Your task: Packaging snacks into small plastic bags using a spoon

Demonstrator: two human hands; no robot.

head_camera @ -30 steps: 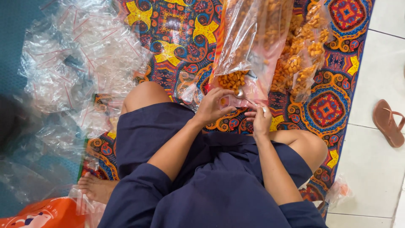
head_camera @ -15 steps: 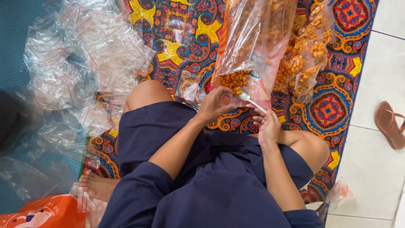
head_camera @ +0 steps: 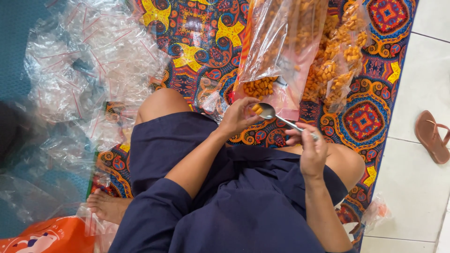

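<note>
I sit on a patterned mat (head_camera: 365, 119) in dark blue clothes. My right hand (head_camera: 309, 150) grips the handle of a metal spoon (head_camera: 276, 116) whose bowl carries a few orange snack pieces. My left hand (head_camera: 239, 117) holds the lower edge of a small clear bag (head_camera: 262, 89) with some orange snack pieces inside, right beside the spoon's bowl. Behind it stands a large clear bag (head_camera: 290, 37) full of the same snacks.
Several filled small snack bags (head_camera: 340, 70) lie at the back right. A heap of empty clear zip bags (head_camera: 79, 70) covers the left. An orange plastic bag (head_camera: 47, 236) lies by my foot. A brown sandal (head_camera: 431, 136) rests on white tiles.
My right hand has drawn the spoon back out of the bags toward my lap, now loaded with snack pieces. My left hand stays on the small bag.
</note>
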